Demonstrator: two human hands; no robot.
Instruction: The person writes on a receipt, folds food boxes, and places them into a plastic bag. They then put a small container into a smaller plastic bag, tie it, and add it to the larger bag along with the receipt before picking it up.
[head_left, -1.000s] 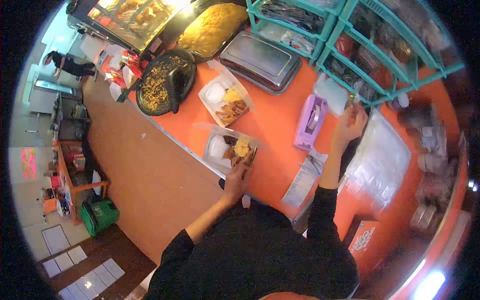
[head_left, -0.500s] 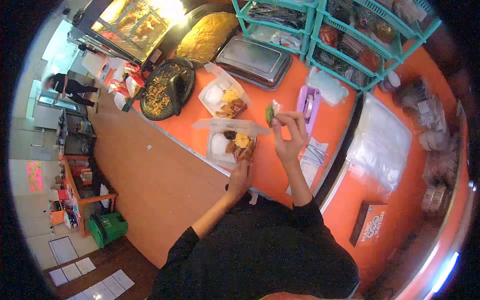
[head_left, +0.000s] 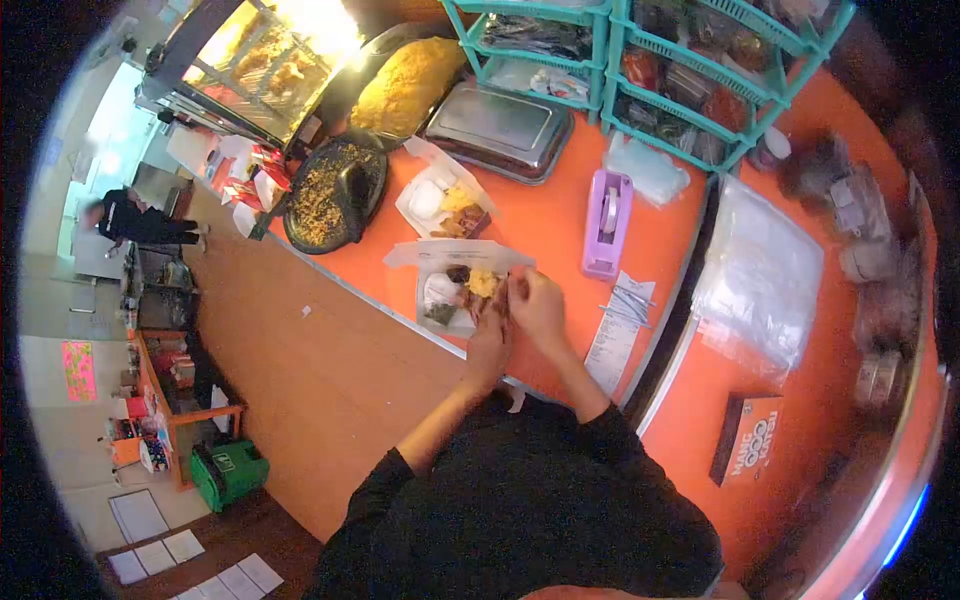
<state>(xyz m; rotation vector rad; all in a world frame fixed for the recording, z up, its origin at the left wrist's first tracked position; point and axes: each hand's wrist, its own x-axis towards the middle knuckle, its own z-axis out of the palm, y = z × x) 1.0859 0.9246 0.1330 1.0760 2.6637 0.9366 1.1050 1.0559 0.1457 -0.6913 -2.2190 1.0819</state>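
Note:
An open white takeaway box (head_left: 424,290) holds white rice (head_left: 441,290), yellow scrambled-looking food (head_left: 483,281), brown meat pieces and a dark item. A small green packet (head_left: 440,313) lies at its near left, by the rice. My left hand (head_left: 487,347) grips the near right side of this box, fingertips over the meat. My right hand (head_left: 540,308) is closed at the box's right edge, thumb and finger pinched on its cardboard; the fingertips are partly hidden. Just behind stands a second open box (head_left: 426,197) with rice, yellow food and meat.
A purple tape dispenser (head_left: 606,225) and a paper receipt (head_left: 617,345) lie to the right. Farther back are a black pan of crumbs (head_left: 318,205), a lidded metal tray (head_left: 500,130) and teal racks (head_left: 608,70). Plastic bags (head_left: 760,275) lie far right. Another person (head_left: 145,220) stands at far left.
The green packet has gone from my right hand into the near box. My right hand has come down and left to that box's right edge. My left hand stays at the box.

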